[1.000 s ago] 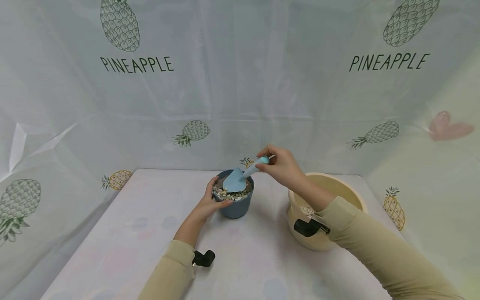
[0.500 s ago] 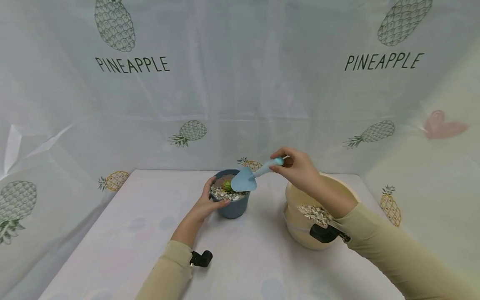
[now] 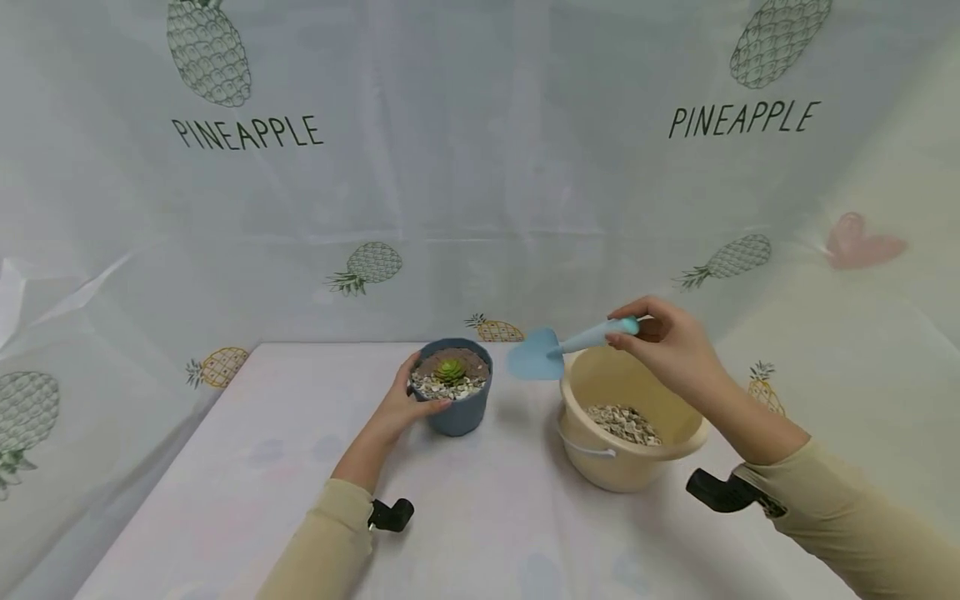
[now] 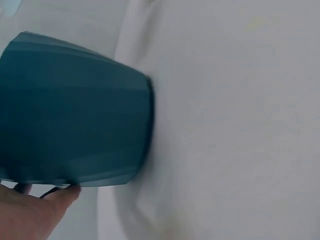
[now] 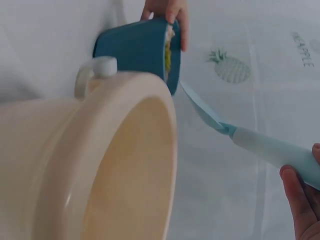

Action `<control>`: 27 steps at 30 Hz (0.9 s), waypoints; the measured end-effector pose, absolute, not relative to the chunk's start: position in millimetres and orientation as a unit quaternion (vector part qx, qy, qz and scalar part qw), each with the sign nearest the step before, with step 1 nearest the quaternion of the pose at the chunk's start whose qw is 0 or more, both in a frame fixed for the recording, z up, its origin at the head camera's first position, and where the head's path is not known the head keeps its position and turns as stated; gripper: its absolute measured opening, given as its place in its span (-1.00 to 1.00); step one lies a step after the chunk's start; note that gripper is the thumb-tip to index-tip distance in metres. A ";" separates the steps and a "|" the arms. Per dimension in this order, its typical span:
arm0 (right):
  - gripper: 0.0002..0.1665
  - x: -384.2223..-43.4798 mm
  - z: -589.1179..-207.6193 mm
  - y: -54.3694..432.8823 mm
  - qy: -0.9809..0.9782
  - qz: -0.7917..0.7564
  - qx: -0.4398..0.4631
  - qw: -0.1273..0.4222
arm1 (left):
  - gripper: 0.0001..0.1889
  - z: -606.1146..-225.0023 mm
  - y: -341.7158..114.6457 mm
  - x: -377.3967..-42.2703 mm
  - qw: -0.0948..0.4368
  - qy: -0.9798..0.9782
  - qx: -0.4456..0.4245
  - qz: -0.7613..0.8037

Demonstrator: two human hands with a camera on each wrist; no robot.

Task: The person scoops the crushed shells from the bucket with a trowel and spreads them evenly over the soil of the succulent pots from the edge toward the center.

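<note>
My left hand grips the rim of a blue-grey flowerpot, thumb along the front and fingers at its left side. The pot stands upright on the table, and its wall fills much of the left wrist view. Inside it, a small green succulent sits among brown soil and pale gravel. Right of the pot, my right hand pinches the end of a light-blue trowel. The trowel's blade points left, raised between the pot and a cream bucket; in the right wrist view its handle is between thumb and fingers.
Loose pale gravel lies in the bucket, whose white handle hangs at the front left. A white cloth covers the table. Behind it hangs a curtain printed with pineapples.
My right hand has carried the trowel rightward from over the flowerpot to beside the bucket, uncovering the succulent. My left hand still holds the pot, and the head view has shifted slightly.
</note>
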State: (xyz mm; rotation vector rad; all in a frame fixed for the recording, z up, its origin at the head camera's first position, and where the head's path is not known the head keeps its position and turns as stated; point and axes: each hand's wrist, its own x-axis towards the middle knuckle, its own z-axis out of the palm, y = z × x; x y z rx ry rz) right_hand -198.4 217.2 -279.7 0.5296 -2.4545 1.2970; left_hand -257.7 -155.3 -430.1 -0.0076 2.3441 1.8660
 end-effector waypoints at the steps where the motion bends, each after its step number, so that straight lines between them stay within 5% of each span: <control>1: -0.74 -196.2 -279.5 222.9 -0.857 0.453 0.181 0.165 | 0.13 -427.9 -155.8 -259.1 0.069 0.784 0.002 0.617; 14: -0.69 -159.1 -275.3 283.9 -0.839 0.478 0.120 0.232 | 0.00 -370.2 -133.2 -267.4 -0.032 0.882 0.159 0.442; 27: -0.73 -140.5 -288.9 313.1 -0.851 0.467 0.085 0.224 | -0.05 -366.7 -43.1 -260.2 0.016 0.881 0.279 0.381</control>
